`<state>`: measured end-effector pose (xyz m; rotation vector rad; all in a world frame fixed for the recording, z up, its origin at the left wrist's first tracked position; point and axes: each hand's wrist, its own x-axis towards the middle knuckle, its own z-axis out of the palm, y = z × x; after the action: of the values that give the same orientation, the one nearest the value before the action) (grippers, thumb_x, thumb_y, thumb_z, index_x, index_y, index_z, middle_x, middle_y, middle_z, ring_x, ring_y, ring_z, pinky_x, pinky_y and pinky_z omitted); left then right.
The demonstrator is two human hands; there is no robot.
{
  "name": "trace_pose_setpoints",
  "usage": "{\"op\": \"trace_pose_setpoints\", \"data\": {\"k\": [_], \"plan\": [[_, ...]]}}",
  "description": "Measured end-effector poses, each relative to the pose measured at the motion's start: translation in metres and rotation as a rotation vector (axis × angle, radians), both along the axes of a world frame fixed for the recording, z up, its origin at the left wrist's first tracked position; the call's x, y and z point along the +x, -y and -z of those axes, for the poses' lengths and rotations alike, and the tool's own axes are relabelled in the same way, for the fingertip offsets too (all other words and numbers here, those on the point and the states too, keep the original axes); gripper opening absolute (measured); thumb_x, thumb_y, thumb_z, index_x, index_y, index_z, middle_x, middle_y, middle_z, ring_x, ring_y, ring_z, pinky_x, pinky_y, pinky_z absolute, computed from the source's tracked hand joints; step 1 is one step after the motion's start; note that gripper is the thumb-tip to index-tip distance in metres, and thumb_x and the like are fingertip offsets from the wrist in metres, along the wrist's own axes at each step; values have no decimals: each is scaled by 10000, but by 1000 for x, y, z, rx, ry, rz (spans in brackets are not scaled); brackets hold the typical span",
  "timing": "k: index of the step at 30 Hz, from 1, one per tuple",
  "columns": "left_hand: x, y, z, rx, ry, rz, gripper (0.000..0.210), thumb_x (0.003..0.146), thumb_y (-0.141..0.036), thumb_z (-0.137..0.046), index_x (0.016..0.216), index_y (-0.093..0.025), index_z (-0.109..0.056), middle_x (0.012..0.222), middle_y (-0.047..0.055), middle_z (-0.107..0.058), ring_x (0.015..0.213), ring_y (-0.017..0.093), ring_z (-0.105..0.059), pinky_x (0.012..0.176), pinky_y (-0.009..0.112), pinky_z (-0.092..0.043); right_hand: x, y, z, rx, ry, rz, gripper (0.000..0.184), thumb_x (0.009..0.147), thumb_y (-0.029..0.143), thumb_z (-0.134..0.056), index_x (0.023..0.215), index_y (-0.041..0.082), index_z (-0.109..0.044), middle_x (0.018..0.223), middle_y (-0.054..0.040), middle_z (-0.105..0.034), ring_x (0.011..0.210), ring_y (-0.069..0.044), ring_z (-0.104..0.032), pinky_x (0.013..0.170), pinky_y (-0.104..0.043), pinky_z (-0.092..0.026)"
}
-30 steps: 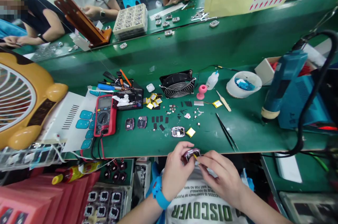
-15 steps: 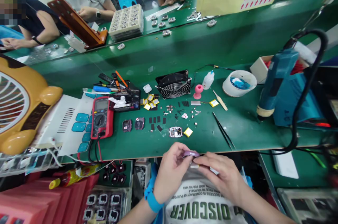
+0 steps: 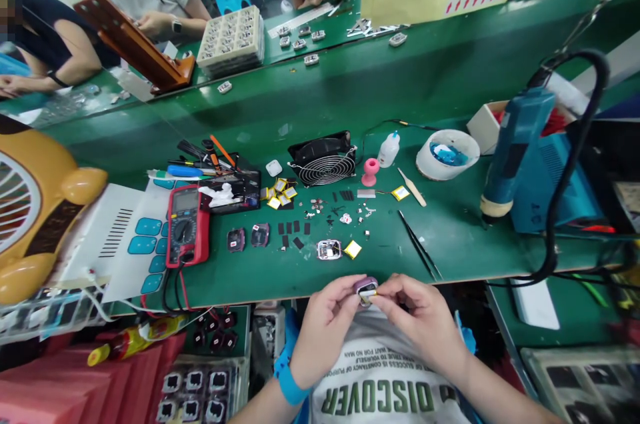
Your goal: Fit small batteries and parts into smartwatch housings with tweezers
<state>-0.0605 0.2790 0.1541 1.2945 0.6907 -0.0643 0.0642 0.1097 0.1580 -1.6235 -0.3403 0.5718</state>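
Green tabletop (image 3: 465, 257) carrying a multimeter (image 3: 184, 227) far left of the open case (image 3: 329, 249), fan (image 3: 323, 159) behind it, tweezers (image 3: 419, 253) to its right. Both hands working just in front of that case, off the tabletop edge: left hand (image 3: 325, 331) and right hand (image 3: 425, 324) fingers pinching one small purple case (image 3: 365, 287) between them.

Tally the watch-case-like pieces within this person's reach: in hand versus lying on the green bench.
In both hands, pinkish case: 1
On the bench, dark cases: 2
On the bench, silvery open case: 1
Total: 4
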Motion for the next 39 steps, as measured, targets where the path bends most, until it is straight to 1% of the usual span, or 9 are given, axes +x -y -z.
{"op": "trace_pose_setpoints", "data": {"k": [5, 10, 14, 18, 24, 28, 32, 36, 39], "plan": [[1, 13, 3, -57, -20, -103, 780, 890, -961, -1019, 1324, -314, -1048, 1387, 175, -1033, 1361, 431, -979, 1216, 548, -824, 1, 1, -2, -34, -100, -21, 546, 935, 842, -1016, 751, 335, -932, 615, -25, -764, 512, -242, -632, 503, -389, -576], [1, 18, 5, -36, -30, -123, 745, 889, -897, -1045, 1314, -285, -1043, 1362, 199, -1031, 1374, 445, -973, 1272, 580, -798, 6, 2, -4, -73, -179, -70, 569, 895, 868, -1028, 743, 336, -898, 615, -11, -729, 536, -231, -590, 546, -389, -578], [5, 18, 3, -106, -9, -168, 682, 812, -763, -1154, 1242, -248, -1029, 1277, 208, -1037, 1328, 445, -988, 1270, 581, -798, 6, -1, -5, -116, -268, -46, 693, 787, 954, -1054, 683, 311, -818, 612, -14, -701, 571, -214, -556, 561, -363, -507], [8, 17, -1, -139, -30, -171, 670, 769, -743, -1188, 1187, -241, -1039, 1226, 202, -1040, 1288, 435, -996, 1216, 562, -813, 12, -4, -6, -81, -368, -27, 743, 651, 906, -1156, 692, 287, -747, 645, -2, -678, 626, -200, -559, 574, -324, -479], [8, 17, -4, -183, -35, -147, 619, 748, -676, -1210, 1172, -252, -1058, 1124, 168, -1040, 1122, 397, -1001, 1041, 518, -849, 22, -3, -7, 76, -482, -133, 680, 777, 836, -1144, 829, 274, -766, 642, 76, -569, 546, -122, -361, 510, -282, -373], [9, 16, -3, -192, -64, -130, 607, 740, -647, -1200, 1181, -257, -1051, 1126, 159, -1041, 1116, 422, -999, 1012, 542, -858, 23, -3, -6, 63, -577, -168, 697, 718, 785, -1186, 803, 258, -737, 630, 73, -577, 522, -108, -399, 505, -248, -334], [11, 15, 0, -246, -70, -110, 537, 719, -638, -1205, 1128, -332, -1040, 1095, 98, -1040, 1144, 429, -1006, 990, 535, -865, 25, -3, -6, 55, -593, -178, 690, 701, 753, -1199, 804, 250, -739, 626, 66, -606, 496, -103, -427, 500, -245, -352], [11, 16, 1, -244, -91, -90, 538, 731, -676, -1185, 1125, -349, -1017, 1063, 77, -1030, 1172, 433, -1004, 996, 530, -862, 27, -2, -4, 59, -561, -199, 664, 724, 741, -1191, 798, 255, -745, 636, 60, -623, 496, -105, -414, 494, -259, -364], [12, 17, -3, -233, -110, -96, 560, 717, -690, -1185, 1098, -318, -1012, 1056, 93, -1027, 1140, 434, -1000, 984, 543, -859, 25, -1, -1, 24, -443, -186, 636, 751, 758, -1167, 777, 267, -763, 647, 40, -652, 541, -142, -483, 544, -296, -439]]}}
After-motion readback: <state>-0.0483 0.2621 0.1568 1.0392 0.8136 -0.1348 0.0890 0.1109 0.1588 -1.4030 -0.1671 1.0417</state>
